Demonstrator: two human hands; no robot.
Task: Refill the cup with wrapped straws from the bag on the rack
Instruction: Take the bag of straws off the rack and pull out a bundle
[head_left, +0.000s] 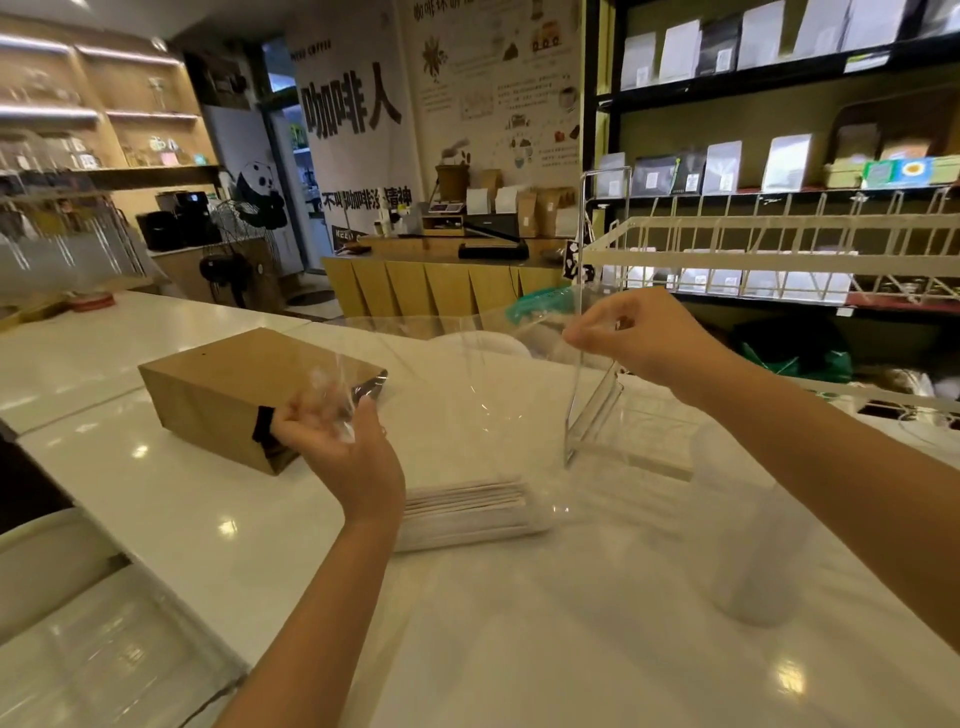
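A clear plastic bag (467, 395) hangs stretched between my two hands above the white counter (519, 649). My left hand (343, 447) grips its left edge and my right hand (628, 338) pinches its right edge, higher up. In the bag's bottom lies a flat bundle of paper-wrapped straws (467, 512), resting on the counter. A frosted white cup (748, 540) stands upright at the right, close under my right forearm. The white wire rack (753, 249) rises behind my right hand.
A brown paper bag (228, 389) lies on its side behind my left hand. A clear acrylic stand (592, 415) sits between the bag and the rack. Dark shelves with pouches fill the right wall. A glass panel lies at bottom left.
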